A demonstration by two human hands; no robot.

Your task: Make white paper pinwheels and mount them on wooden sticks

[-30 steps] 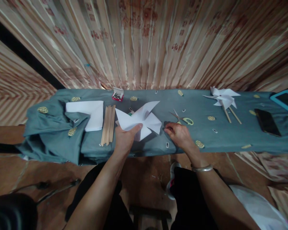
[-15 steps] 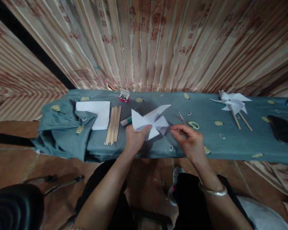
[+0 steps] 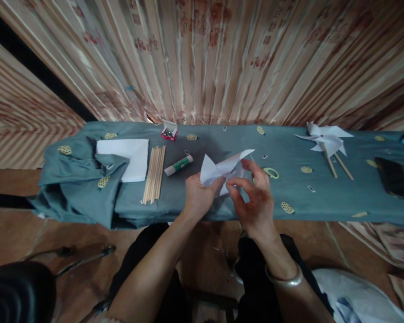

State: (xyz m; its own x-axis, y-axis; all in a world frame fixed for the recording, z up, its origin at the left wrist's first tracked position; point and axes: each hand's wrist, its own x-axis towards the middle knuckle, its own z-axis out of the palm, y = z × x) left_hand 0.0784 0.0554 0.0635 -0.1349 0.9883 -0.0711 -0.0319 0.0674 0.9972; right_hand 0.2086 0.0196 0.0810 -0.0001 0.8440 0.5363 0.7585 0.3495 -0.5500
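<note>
My left hand (image 3: pixel 201 195) grips a white paper pinwheel (image 3: pixel 211 169) at its near left side, thumb on top by the middle. Over the pinwheel's right part is my right hand (image 3: pixel 254 197), thumb and index finger pinched close to the centre. What that pinch holds, if anything, is too small to make out. The other right fingers curve around the right blades and partly hide them. Just behind the right hand lie scissors with green handles (image 3: pixel 272 172), mostly covered. A green and white glue stick (image 3: pixel 178 165) rests left of the pinwheel.
Along the cloth-covered table (image 3: pixel 202 211) lie wooden sticks (image 3: pixel 155 175), folded white paper (image 3: pixel 138 161) and an open red-and-white box (image 3: pixel 169 131) of small shiny pieces. To the right are finished-looking pinwheels on sticks (image 3: pixel 328 137) and a black phone (image 3: pixel 394 178). A curtain (image 3: pixel 202 67) hangs behind.
My right hand has moved left onto the pinwheel, from beside it. The left hand and pinwheel have shifted slightly right, uncovering the glue stick; the scissors are more hidden.
</note>
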